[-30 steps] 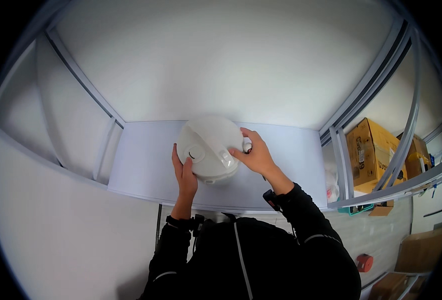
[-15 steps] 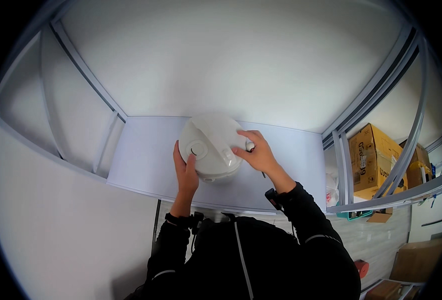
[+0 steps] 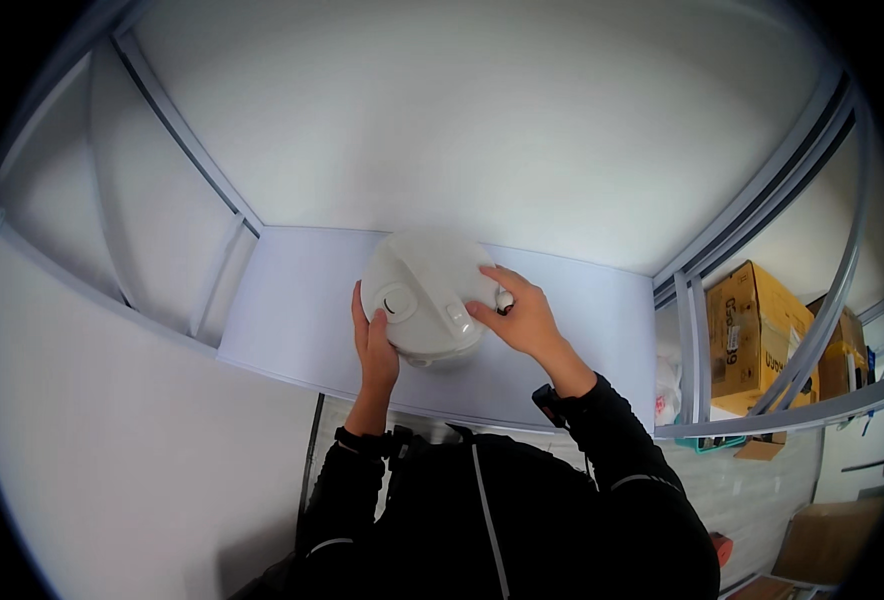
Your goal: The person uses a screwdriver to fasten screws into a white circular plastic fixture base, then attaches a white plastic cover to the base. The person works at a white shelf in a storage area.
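A white, rounded rice cooker stands on the white table, its lid toward me. A round vent cap sits on the left of the lid, and a small rectangular button lies near its front right. My left hand grips the cooker's left side, thumb on the lid's edge beside the vent cap. My right hand grips the right side, with its thumb at the lid rim near the button and the fingers reaching farther back. Between right thumb and forefinger shows a small white knob-like part with a dark spot; what it belongs to is unclear.
The white table runs up to a pale wall behind it. Grey metal frame posts stand at both sides. Beyond the right frame are a yellow-brown carton, a white plastic bag and a teal basket.
The whole view has shifted slightly. Both hands keep their places on the rice cooker. A thin dark piece seen below my right hand earlier no longer shows.
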`<state>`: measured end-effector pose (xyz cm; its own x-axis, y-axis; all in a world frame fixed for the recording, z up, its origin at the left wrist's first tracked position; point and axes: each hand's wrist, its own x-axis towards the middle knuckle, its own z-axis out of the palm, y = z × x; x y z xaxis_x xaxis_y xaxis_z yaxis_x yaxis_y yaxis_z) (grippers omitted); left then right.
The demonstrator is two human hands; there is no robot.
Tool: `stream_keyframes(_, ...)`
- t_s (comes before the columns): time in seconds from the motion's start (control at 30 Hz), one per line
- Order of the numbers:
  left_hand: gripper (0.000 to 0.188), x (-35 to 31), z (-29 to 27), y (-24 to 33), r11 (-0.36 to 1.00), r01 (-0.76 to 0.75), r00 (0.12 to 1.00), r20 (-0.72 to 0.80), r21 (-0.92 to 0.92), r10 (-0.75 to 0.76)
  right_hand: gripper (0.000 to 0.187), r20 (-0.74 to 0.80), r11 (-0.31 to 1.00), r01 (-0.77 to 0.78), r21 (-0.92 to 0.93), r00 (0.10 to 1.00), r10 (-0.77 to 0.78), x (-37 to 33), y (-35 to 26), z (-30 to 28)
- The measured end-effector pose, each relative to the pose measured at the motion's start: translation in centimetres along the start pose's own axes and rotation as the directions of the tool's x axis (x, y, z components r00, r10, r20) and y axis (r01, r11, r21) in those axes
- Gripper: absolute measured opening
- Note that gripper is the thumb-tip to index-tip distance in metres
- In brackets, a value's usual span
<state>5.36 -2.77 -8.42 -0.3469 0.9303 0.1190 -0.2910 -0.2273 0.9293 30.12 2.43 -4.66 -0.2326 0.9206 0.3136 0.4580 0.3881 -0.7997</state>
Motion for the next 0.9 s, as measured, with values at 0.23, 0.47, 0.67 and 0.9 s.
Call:
stream_keyframes(0.23, 0.067, 0.3, -0.4, -0.5, 0.998, -0.039, 0.999, 0.006, 0.047, 0.039, 0.068, -0.035, 0.995, 0.103, 0.017, 0.994, -0.103, 0.1, 1.2, 0.4)
stream_keyframes(0.47, 0.066, 0.7, -0.1, -0.3, 0.993, -0.084, 0.996, 0.015, 0.085, 0.083, 0.069, -0.037, 0.992, 0.119, -0.049, 0.992, -0.121, 0.2, 0.8, -0.3)
stream_keyframes(0.67, 0.065, 1.2, -1.4, -2.0, 0.962, -0.116, 0.99, -0.05, 0.248, 0.132, 0.07, 0.041, 0.999, 0.031, -0.034, 0.999, -0.029, 0.4, -0.2, -0.7)
stream_keyframes(0.9, 0.063, 0.9, -1.2, -1.1, 0.998, -0.004, 0.999, -0.044, 0.058, 0.006, 0.07, 0.021, 0.995, 0.063, -0.077, 0.998, -0.061, 0.1, -0.1, -0.2)
